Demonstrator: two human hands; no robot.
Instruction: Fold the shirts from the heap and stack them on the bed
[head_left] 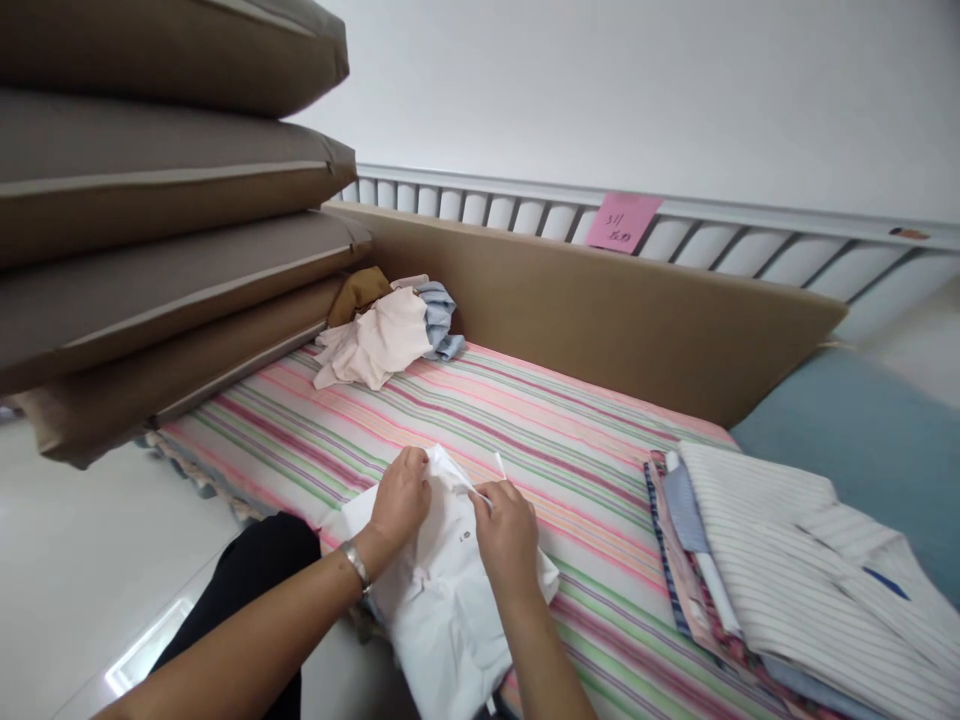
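A white shirt point(442, 600) lies on the striped mattress cover point(540, 430) right in front of me, hanging partly over the near edge. My left hand point(401, 497) pinches the shirt's collar at its left side. My right hand point(508, 535) grips the collar's right side, fingers curled onto the fabric. Both hands rest on the top of the shirt, close together.
A heap of crumpled clothes point(386, 335) sits at the far left of the bed. Folded striped shirts point(780, 560) are stacked at the right. Brown cushions point(165, 200) are piled at the left, a brown board point(600, 300) stands behind, and a pink note point(622, 222) hangs on the white rail.
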